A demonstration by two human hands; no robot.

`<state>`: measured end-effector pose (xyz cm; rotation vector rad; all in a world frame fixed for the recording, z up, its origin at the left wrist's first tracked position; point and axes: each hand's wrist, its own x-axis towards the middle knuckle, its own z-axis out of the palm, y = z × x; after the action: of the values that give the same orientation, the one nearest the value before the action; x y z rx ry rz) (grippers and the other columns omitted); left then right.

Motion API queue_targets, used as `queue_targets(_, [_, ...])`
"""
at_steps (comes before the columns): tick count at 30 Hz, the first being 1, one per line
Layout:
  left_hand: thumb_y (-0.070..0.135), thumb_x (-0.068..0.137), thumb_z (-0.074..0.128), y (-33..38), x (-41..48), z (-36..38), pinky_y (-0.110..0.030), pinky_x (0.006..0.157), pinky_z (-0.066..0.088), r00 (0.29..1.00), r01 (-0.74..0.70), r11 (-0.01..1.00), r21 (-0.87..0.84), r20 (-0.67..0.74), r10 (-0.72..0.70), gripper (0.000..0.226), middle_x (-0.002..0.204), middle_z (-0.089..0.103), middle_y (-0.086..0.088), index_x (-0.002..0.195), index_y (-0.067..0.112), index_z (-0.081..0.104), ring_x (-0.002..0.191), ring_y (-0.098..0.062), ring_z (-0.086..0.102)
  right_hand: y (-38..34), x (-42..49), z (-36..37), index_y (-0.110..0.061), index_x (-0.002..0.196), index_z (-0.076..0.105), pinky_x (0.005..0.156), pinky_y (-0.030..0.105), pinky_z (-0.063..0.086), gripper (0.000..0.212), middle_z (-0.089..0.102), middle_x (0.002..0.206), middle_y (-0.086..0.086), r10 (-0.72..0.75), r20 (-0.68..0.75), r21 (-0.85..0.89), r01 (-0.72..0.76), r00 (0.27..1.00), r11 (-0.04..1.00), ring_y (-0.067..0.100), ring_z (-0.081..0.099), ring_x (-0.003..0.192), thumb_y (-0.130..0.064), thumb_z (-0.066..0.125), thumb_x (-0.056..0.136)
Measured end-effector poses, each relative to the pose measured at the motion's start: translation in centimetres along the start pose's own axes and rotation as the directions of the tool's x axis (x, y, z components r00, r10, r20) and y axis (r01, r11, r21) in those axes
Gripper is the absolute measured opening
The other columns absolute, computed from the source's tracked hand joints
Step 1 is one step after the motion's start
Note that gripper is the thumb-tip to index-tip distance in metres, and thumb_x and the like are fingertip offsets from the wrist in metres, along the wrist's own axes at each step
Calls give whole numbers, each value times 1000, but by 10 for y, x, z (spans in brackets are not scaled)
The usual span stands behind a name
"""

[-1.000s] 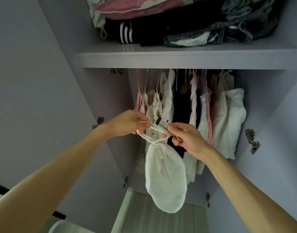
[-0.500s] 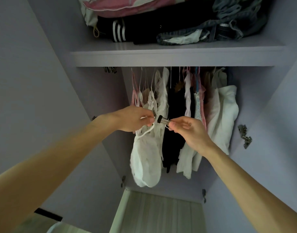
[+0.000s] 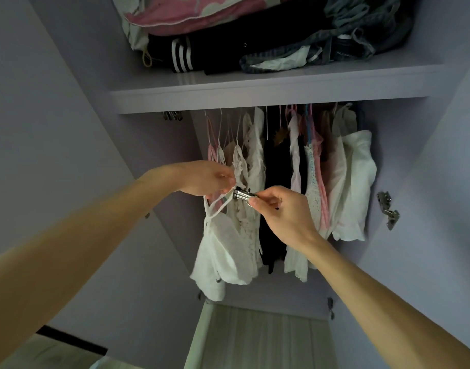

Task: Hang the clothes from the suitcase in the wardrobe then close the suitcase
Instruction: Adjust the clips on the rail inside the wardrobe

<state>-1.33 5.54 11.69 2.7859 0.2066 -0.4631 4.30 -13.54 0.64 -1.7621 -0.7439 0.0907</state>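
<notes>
Now both hands have come up closer to the hung clothes than a second ago. The right hand [image 3: 284, 211] pinches a metal clip [image 3: 243, 195] between thumb and fingers. The left hand [image 3: 207, 178] grips the straps [image 3: 215, 206] of the white top [image 3: 220, 251], which hangs below, apparently not yet hung up. Behind are the hung clothes [image 3: 308, 169], and above them a lilac shelf [image 3: 255, 97] with folded clothes [image 3: 255, 43]. The suitcase is not in view.

white top [image 3: 221, 251], silver clip [image 3: 243, 195], blk garment [image 3: 223, 47] w/ white stripes, lilac wardrobe [image 3: 255, 98]
</notes>
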Motion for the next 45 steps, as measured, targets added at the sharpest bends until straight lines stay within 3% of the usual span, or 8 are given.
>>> queue_targets(3, [36,106,40,2,2,2,-21,67,43,999,23,997,-71,-26,-25,29,75,69,22,100,16,61,66,-6,59,-4,0,5,-18,97,74,73,8,47,11,70,86,-15,-24,-33,-71,21,999,997,-4,62,82,-26,71,90])
queue_targets(9, [30,103,45,-1,5,7,-29,59,31,990,93,919,-383,132,-45,18,102,76,2,91,24,55,75,-15,58,-5,1,9,-15,99,74,78,19,53,17,69,90,-10,-94,-54,-232,79,994,969,3,64,80,-30,69,91])
queue_targets(14, [24,99,50,-1,5,10,-27,58,32,991,108,905,-412,120,-63,15,86,64,-1,87,27,58,63,-9,54,-2,-3,5,-17,96,72,69,6,42,16,67,90,-10,-125,-79,-342,90,989,935,4,63,77,-31,67,92])
queue_targets(17, [26,102,49,-1,6,9,-26,60,36,984,144,874,-464,160,-77,16,85,66,1,89,24,58,67,-14,56,-3,-5,5,-17,97,71,71,7,44,16,67,90,-9,-114,-83,-341,79,990,937,3,63,78,-32,67,92])
queue_targets(21, [31,104,46,-4,9,9,-27,63,37,971,170,839,-517,235,-53,17,114,72,-12,91,23,54,76,-17,60,-7,-5,7,-18,97,71,70,7,44,18,67,88,-11,-96,-78,-344,64,992,937,2,62,78,-34,66,92])
queue_targets(26, [32,105,44,-15,11,8,-27,68,40,967,189,781,-595,250,-44,20,126,65,-17,92,20,53,74,-14,62,-11,-3,3,-18,97,73,68,5,44,18,67,85,-16,-35,-56,-317,15,998,948,-1,62,77,-34,67,92])
queue_targets(32, [32,106,41,-23,11,9,-29,69,38,956,195,758,-623,294,-5,16,132,59,-22,97,21,47,80,-16,61,-18,0,5,-19,95,75,76,18,53,19,71,80,-14,37,-14,-282,-39,999,959,-2,64,76,-37,69,90])
queue_targets(45, [37,104,44,-28,6,12,-29,70,37,943,176,721,-670,325,71,17,127,62,-22,97,22,48,83,-19,54,-25,11,11,-23,90,75,87,24,54,18,72,81,-14,206,71,-144,-194,976,970,-2,66,82,-41,73,86])
